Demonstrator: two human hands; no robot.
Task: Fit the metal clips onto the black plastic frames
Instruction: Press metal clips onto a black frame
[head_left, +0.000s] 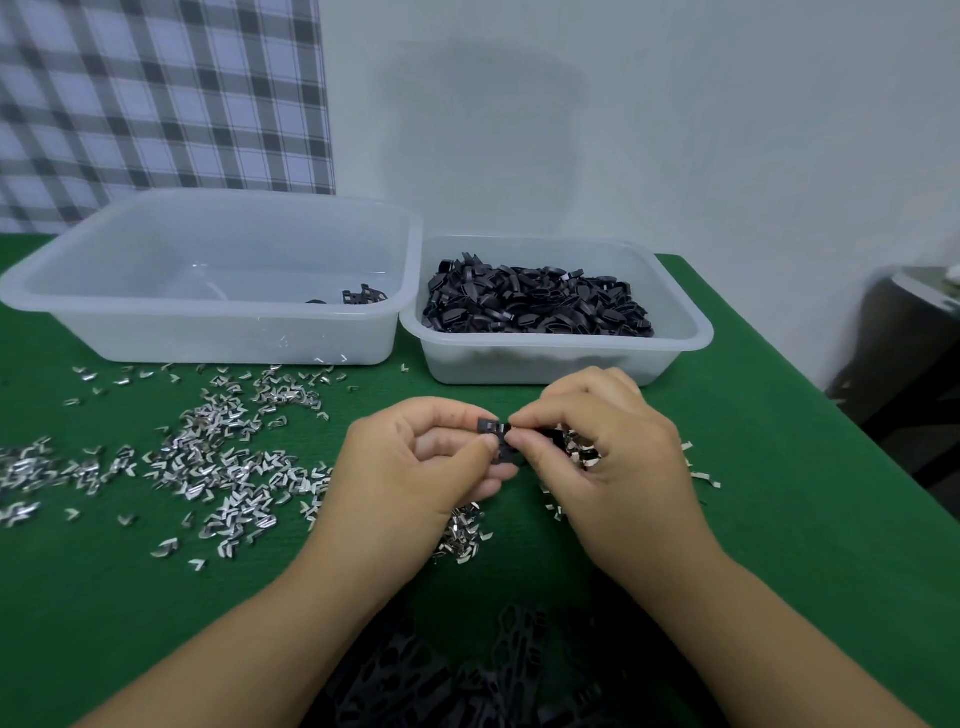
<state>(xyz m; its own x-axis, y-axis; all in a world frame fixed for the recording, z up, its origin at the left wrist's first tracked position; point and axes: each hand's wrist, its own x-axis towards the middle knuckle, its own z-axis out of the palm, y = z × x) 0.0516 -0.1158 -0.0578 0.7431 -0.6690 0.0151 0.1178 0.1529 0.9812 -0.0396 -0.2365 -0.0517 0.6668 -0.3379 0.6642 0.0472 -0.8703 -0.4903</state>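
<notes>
A small black plastic frame (497, 435) is held above the green table between both hands. My left hand (415, 467) pinches its left side with thumb and fingers. My right hand (608, 447) pinches its right end with thumb and forefinger, and several metal clips (579, 448) sit in that palm. Loose metal clips (228, 467) lie scattered over the table to the left, with a few more clips (462, 535) under my left wrist.
A large translucent tub (208, 322) at the back left holds a few black pieces (363, 297). A smaller tub (556, 358) at the back right is heaped with black frames (535, 306). More black frames (493, 670) lie at the table's near edge. A dark object (909, 343) stands off the table, right.
</notes>
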